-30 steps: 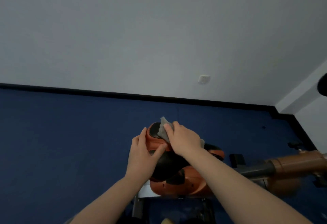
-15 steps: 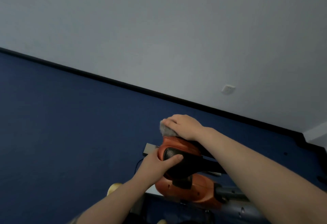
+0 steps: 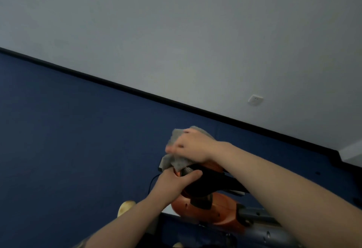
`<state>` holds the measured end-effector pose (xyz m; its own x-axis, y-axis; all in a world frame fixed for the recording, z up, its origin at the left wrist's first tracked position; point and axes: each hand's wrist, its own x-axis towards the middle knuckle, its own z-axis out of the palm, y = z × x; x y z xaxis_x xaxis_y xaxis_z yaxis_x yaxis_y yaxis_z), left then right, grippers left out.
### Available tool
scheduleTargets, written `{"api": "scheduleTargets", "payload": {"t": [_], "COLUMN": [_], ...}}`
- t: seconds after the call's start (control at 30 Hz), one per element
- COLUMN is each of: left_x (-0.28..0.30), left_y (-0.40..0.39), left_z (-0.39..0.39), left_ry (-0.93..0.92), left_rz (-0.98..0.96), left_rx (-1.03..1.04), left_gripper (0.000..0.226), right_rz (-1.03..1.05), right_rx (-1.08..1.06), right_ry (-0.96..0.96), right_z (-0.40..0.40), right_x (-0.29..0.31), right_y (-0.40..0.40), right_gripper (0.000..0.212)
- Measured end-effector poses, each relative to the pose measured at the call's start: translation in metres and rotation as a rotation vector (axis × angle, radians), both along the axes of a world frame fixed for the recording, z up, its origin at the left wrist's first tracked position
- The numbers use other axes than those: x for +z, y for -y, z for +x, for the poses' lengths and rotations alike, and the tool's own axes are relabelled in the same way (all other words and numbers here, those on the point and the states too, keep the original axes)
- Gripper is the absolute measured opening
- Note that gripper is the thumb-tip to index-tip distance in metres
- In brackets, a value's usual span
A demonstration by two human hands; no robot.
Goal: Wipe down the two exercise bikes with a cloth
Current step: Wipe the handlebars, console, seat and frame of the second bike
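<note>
A pale grey wall meets the dark blue floor along a black skirting line. The right hand presses a grey cloth onto the top of the orange-and-black exercise bike, fingers curled over it, blurred. The left hand grips the bike's black part, thumb across. No writing is legible; the bike's lower frame is cut off.
</note>
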<state>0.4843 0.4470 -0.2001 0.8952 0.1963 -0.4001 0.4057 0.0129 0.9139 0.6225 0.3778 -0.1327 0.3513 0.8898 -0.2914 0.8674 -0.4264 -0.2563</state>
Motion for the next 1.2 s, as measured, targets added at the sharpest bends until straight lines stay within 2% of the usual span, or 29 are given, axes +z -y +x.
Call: {"api": "scheduleTargets", "payload": {"t": [0.07,0.1,0.17,0.23,0.3,0.37,0.43,0.5,0.53,0.6,0.63,0.7,0.77,0.8,0.87,0.9,0.93,1.0,1.07,1.13,1.2], "left_x": [0.000,0.001,0.001,0.002,0.003,0.004,0.005,0.004,0.003,0.004,0.004,0.005,0.006,0.006,0.004,0.004,0.004,0.007,0.008,0.009,0.011], "left_y": [-0.001,-0.001,-0.001,0.000,-0.001,-0.002,-0.002,-0.002,-0.002,-0.003,-0.004,-0.004,-0.004,-0.002,0.001,0.002,0.003,0.002,-0.001,-0.004,-0.004], "left_z": [0.001,0.000,-0.001,-0.002,-0.001,0.000,-0.001,-0.003,-0.003,-0.002,-0.001,-0.001,-0.002,-0.002,-0.003,-0.004,-0.004,-0.005,-0.005,-0.005,-0.005], "left_ry": [-0.010,-0.019,-0.026,-0.018,-0.026,-0.032,-0.049,-0.045,-0.037,-0.024,-0.028,-0.045,-0.048,-0.046,-0.022,0.006,0.036,0.070,0.086,0.126,0.195], "left_rz": [-0.033,-0.035,-0.015,0.005,0.008,-0.005,-0.018,-0.005,0.006,0.001,0.000,-0.009,-0.019,-0.008,0.047,0.071,0.082,0.088,0.136,0.208,0.263], "left_rx": [-0.012,-0.018,-0.029,-0.034,-0.033,-0.041,-0.044,-0.047,-0.053,-0.060,-0.060,-0.055,-0.047,-0.036,0.003,0.030,0.055,0.076,0.047,-0.008,-0.068], "left_gripper": [0.059,0.057,0.052,0.052,0.056,0.058,0.055,0.054,0.055,0.060,0.062,0.061,0.058,0.059,0.060,0.061,0.062,0.073,0.093,0.103,0.099], "right_rz": [0.039,0.068,0.050,0.047,0.035,0.023,0.028,0.096,0.150,0.167,0.161,0.176,0.164,0.135,0.145,0.170,0.183,0.205,0.264,0.271,0.245], "right_rx": [-0.212,-0.296,-0.280,-0.139,-0.139,-0.327,-0.417,-0.242,-0.136,-0.083,-0.177,-0.507,-0.703,-0.676,-0.468,-0.385,-0.367,-0.499,-0.685,-0.796,-0.841], "right_ry": [-0.153,-0.164,-0.030,0.105,0.042,-0.090,-0.061,0.118,0.143,0.033,-0.081,-0.276,-0.227,-0.104,0.117,0.133,0.061,-0.179,-0.273,-0.214,-0.110], "right_z": [0.017,0.019,0.009,-0.001,0.005,0.017,0.013,-0.002,-0.007,-0.001,0.008,0.021,0.015,0.006,-0.012,-0.012,-0.007,0.005,0.010,0.002,-0.011], "right_x": [0.002,0.001,-0.005,-0.013,-0.008,-0.003,-0.005,-0.012,-0.014,-0.009,-0.004,-0.005,-0.013,-0.018,-0.023,-0.023,-0.020,-0.013,-0.018,-0.026,-0.032], "right_y": [0.001,0.003,0.007,0.011,0.012,0.007,0.001,0.000,0.002,0.012,0.016,0.022,0.022,0.021,0.020,0.022,0.025,0.034,0.047,0.062,0.081], "right_gripper": [0.052,0.048,0.038,0.037,0.038,0.035,0.031,0.032,0.035,0.036,0.034,0.032,0.036,0.037,0.036,0.036,0.036,0.036,0.037,0.040,0.047]}}
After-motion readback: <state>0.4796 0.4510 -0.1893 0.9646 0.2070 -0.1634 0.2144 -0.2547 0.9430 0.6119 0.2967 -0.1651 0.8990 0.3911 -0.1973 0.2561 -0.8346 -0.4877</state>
